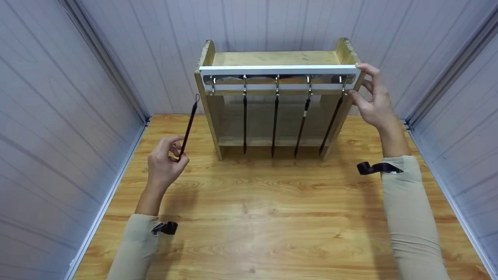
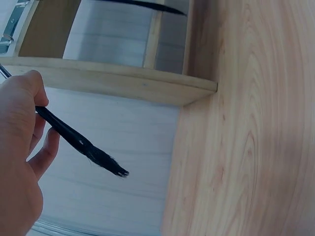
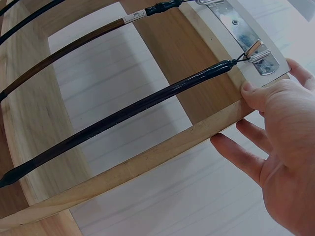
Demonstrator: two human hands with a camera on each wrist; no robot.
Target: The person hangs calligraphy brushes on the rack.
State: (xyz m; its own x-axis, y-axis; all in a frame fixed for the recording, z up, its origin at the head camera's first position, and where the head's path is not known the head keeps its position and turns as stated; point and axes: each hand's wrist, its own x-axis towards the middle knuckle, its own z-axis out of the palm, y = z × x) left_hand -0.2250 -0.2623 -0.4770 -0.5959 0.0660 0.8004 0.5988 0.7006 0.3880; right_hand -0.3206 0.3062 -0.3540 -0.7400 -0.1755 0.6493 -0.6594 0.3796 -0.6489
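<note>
My left hand [image 1: 161, 161] pinches a dark calligraphy brush [image 1: 189, 126] by its handle, left of the wooden rack. A thin cord loop [image 1: 197, 98] tops the brush. In the left wrist view its black bristles [image 2: 107, 161] point down past my fingers. My right hand [image 1: 375, 101] grips the rack's upper right corner, thumb at the front edge and fingers around the side panel [image 3: 162, 150]. Several similar brushes [image 1: 275, 126] hang by their loops from metal hooks [image 1: 277, 79] on the white rail [image 1: 280, 68]. The leftmost hook [image 1: 213, 83] has no brush on it.
The wooden rack [image 1: 348, 50] stands on the wood-grain floor [image 1: 249, 217] near the back wall [image 1: 249, 23]. Pale panelled walls [image 1: 50, 116] close in both sides. A black strap camera mount [image 1: 369, 168] juts from the right sleeve, another [image 1: 168, 228] from the left.
</note>
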